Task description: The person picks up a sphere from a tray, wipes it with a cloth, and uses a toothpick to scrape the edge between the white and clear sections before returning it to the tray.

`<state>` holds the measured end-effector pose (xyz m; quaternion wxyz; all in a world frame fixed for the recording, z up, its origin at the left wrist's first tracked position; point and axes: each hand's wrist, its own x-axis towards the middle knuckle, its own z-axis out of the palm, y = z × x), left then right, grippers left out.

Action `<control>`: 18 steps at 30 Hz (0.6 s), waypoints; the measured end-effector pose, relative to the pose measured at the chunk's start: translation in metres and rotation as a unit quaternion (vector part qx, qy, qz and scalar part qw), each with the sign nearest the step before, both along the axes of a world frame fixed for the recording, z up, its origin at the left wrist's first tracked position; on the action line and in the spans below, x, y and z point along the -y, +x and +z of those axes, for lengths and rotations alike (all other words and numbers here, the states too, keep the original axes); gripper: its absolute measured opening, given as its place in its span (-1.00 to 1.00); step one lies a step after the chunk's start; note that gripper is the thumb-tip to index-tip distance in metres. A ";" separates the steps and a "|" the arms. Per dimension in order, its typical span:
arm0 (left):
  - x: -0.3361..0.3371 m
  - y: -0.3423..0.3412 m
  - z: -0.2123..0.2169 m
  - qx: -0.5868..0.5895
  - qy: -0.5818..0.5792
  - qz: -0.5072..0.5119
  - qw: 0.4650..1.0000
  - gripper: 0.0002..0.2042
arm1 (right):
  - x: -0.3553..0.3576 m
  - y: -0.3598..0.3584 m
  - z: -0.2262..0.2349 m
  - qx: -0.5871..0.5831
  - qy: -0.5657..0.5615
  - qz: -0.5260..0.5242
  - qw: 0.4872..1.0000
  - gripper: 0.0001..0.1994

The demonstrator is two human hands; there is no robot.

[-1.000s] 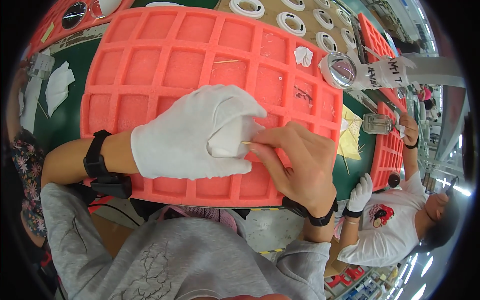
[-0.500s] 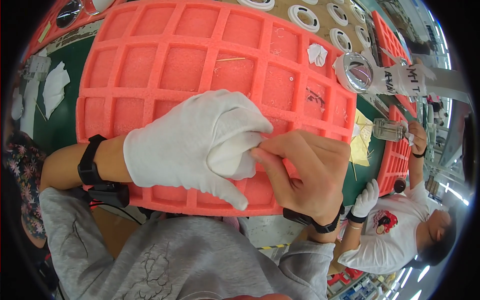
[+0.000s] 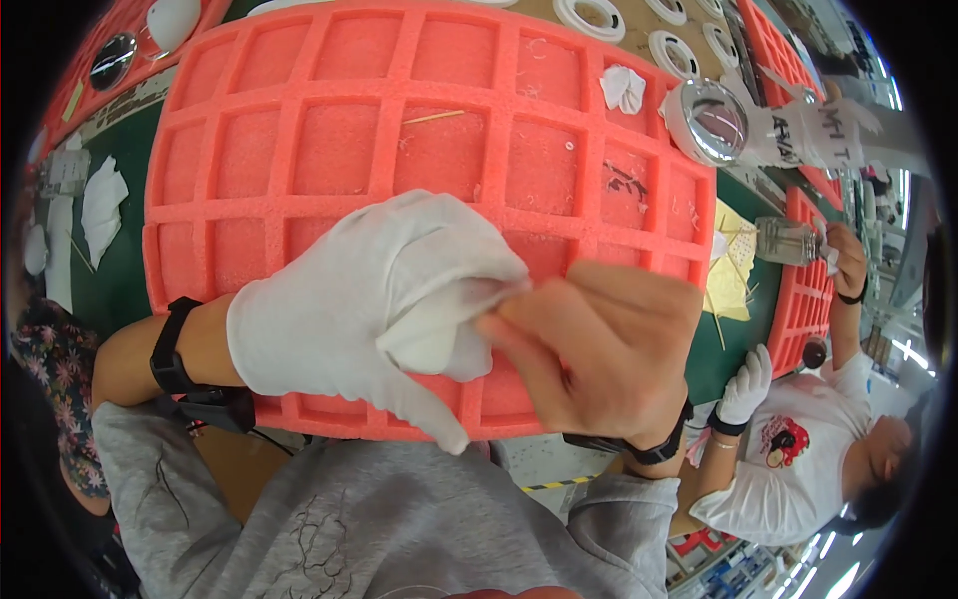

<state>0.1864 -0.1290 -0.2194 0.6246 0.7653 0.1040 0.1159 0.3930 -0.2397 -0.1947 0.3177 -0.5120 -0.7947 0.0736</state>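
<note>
Over tray point(image 3: 344, 150), blurred right hand point(image 3: 614, 349), half-hidden white piece point(image 3: 421, 341)

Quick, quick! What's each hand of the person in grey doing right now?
Left hand: gloved, fingers curled, holding a smooth white piece.
Right hand: bare, fingertips pinched closed; too blurred to tell what's between them.

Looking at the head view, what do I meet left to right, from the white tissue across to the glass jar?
White tissue, gloved left hand, bare right hand, yellow sheet, glass jar.
</note>
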 end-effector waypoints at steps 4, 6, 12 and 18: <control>0.001 0.008 0.007 -0.035 0.112 -0.005 0.993 -0.04 | 0.004 0.005 0.002 -0.010 -0.010 0.007 1.000 -0.81; 0.003 0.008 0.004 -0.022 0.104 0.001 0.994 -0.03 | 0.012 0.005 0.001 -0.018 -0.013 0.037 0.999 -0.80; 0.007 0.010 0.002 -0.023 0.050 0.024 0.998 -0.02 | 0.002 0.009 -0.003 -0.044 0.006 0.015 0.999 -0.80; 0.002 0.003 -0.001 -0.009 0.054 0.028 0.998 -0.04 | 0.008 -0.001 0.000 -0.005 0.009 0.021 1.000 -0.82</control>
